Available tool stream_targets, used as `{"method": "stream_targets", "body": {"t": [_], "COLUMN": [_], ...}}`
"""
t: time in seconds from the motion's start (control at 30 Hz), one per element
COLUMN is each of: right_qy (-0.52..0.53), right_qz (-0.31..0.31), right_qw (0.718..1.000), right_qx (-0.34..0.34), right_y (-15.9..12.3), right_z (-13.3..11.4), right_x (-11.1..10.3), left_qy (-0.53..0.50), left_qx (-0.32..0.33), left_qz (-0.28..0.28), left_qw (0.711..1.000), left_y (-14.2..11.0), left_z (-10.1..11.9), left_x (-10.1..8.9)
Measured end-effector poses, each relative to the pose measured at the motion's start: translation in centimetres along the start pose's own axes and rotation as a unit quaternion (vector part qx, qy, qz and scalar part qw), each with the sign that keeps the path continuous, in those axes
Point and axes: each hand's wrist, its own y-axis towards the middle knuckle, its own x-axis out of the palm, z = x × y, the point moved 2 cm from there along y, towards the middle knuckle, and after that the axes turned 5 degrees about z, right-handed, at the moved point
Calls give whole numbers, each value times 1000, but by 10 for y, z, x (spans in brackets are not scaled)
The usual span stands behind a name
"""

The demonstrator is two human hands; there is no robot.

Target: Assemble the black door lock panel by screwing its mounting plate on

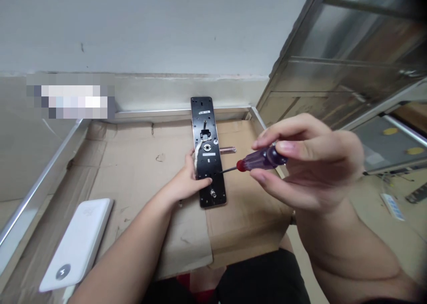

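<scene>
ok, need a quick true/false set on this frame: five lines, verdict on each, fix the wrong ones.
1. The right hand holds a screwdriver. True.
2. Both hands are on the screwdriver's handle. False: the left hand is at the near left edge of the black panel, thumb on its face.
3. The white device lies to the left of the black panel. True.
4. The screwdriver's handle is plain green. False: it is dark purple, with red at the shaft end.
5. The screwdriver's shaft points away from the black panel. False: it points toward the panel; whether the tip touches is hard to tell.
</scene>
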Motion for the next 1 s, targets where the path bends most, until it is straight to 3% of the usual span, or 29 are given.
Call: {"method": "stream_targets", "body": {"t": [0.23, 0.53, 1.0], "right_qy": [3, -8, 8], "right_qz": [-7, -1, 5], "right_qw": [1000, 998, 1000], "right_qx": [-2, -55, -7], "right_y": [-6, 2, -9], "right_z": [3, 1, 11], "right_x": [-1, -3, -3], "left_qy": [-15, -16, -14], "left_qx": [-14, -8, -4], "left_qz": [-6, -9, -3], "left_qw": [1000, 1000, 1000], "left_y": [1, 2, 1], "left_z": [-4, -7, -5], "left_x": [1, 0, 0]}}
